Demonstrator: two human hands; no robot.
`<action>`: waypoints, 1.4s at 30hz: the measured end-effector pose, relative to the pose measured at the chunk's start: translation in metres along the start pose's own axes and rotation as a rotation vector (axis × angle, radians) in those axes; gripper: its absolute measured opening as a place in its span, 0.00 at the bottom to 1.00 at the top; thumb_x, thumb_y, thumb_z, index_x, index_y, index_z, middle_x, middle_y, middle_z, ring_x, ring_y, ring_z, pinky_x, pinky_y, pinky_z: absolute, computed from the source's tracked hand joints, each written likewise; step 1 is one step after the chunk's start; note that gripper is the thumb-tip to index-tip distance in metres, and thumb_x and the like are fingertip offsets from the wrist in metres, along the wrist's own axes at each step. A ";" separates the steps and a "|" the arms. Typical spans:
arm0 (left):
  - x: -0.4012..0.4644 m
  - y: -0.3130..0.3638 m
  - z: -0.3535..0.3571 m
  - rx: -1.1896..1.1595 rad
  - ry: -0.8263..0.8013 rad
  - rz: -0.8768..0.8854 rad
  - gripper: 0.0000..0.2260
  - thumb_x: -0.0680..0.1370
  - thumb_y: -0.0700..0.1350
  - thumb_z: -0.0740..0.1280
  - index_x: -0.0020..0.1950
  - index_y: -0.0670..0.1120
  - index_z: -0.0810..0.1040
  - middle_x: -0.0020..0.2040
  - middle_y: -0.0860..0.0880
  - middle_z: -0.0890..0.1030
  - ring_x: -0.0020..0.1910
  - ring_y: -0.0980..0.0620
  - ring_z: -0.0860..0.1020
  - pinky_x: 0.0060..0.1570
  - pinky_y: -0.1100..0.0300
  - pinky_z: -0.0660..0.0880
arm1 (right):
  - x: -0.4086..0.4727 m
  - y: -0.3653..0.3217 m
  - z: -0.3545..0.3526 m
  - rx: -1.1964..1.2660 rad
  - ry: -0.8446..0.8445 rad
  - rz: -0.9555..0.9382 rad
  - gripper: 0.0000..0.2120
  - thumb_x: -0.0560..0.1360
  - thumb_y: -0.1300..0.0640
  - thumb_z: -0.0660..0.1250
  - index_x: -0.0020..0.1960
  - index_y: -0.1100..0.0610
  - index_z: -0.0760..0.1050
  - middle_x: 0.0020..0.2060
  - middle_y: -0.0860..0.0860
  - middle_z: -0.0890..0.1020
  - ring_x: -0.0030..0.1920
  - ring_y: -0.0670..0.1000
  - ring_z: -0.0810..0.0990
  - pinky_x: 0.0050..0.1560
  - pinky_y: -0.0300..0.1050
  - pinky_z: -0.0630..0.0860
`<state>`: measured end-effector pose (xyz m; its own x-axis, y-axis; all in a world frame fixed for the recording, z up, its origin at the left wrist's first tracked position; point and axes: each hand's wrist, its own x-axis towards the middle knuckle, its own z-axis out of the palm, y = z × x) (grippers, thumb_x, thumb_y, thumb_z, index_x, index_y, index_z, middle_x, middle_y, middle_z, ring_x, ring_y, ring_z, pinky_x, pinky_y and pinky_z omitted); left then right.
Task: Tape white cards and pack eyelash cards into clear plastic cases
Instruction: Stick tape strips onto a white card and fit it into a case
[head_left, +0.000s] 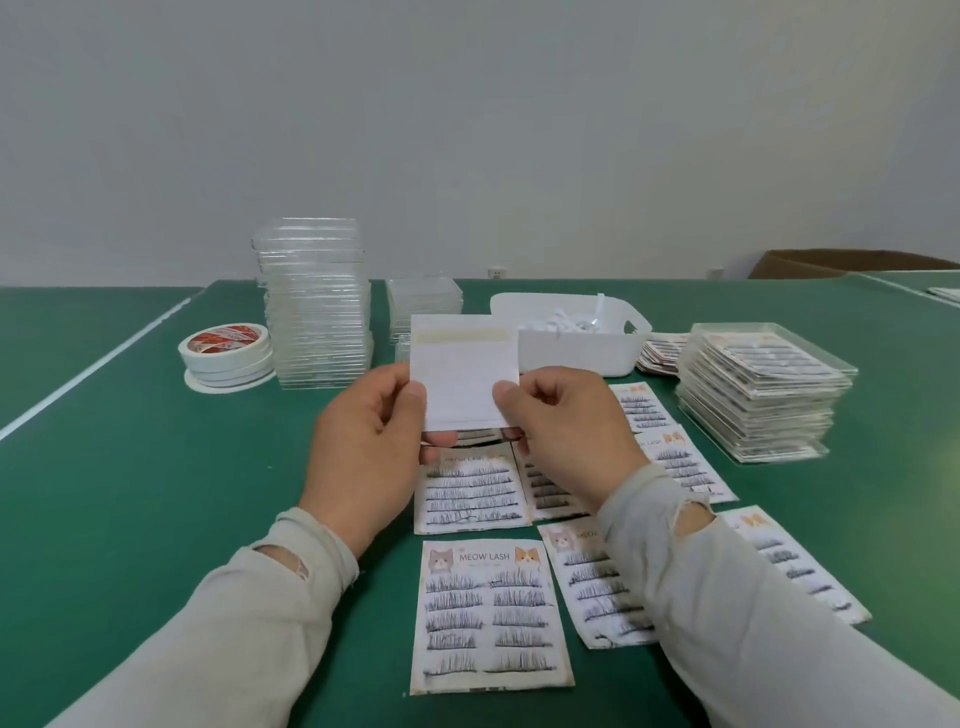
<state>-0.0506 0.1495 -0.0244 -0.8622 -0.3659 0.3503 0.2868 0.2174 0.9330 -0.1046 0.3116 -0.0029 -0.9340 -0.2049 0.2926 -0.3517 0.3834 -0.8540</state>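
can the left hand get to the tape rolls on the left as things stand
Probably yes, once it lets go. The left hand is pinching the white card, but bare green table lies between it and the tape rolls; nothing stands in the way.

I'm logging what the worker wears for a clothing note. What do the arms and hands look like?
Both arms wear long, loose, pale beige-grey sleeves that end at the wrists. Each sleeve has a worn hole: on the left sleeve near the cuff, on the right sleeve on the forearm. The left hand and right hand are bare: no gloves, rings or watch show.
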 end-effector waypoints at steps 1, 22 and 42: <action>-0.001 0.000 0.001 0.009 -0.013 0.013 0.13 0.85 0.41 0.61 0.54 0.58 0.81 0.46 0.60 0.86 0.39 0.52 0.86 0.35 0.59 0.83 | 0.001 0.003 -0.002 0.021 0.011 0.008 0.21 0.78 0.53 0.69 0.35 0.67 0.71 0.25 0.57 0.73 0.28 0.49 0.71 0.37 0.48 0.74; -0.004 0.006 0.003 -0.284 -0.149 -0.108 0.13 0.84 0.33 0.57 0.59 0.46 0.78 0.42 0.44 0.87 0.39 0.49 0.86 0.36 0.61 0.82 | -0.004 0.001 -0.007 0.679 -0.221 0.298 0.08 0.81 0.55 0.68 0.58 0.54 0.80 0.50 0.54 0.88 0.43 0.51 0.87 0.31 0.37 0.79; -0.007 -0.002 0.008 0.059 -0.031 0.108 0.09 0.76 0.38 0.74 0.44 0.52 0.80 0.40 0.50 0.84 0.43 0.45 0.84 0.47 0.43 0.83 | -0.005 0.001 -0.006 0.711 -0.170 0.240 0.06 0.81 0.55 0.68 0.55 0.56 0.80 0.43 0.51 0.88 0.40 0.49 0.87 0.34 0.37 0.81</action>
<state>-0.0490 0.1592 -0.0297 -0.8405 -0.3096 0.4446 0.3541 0.3070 0.8834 -0.1008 0.3182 -0.0023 -0.9369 -0.3469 0.0431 0.0384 -0.2248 -0.9737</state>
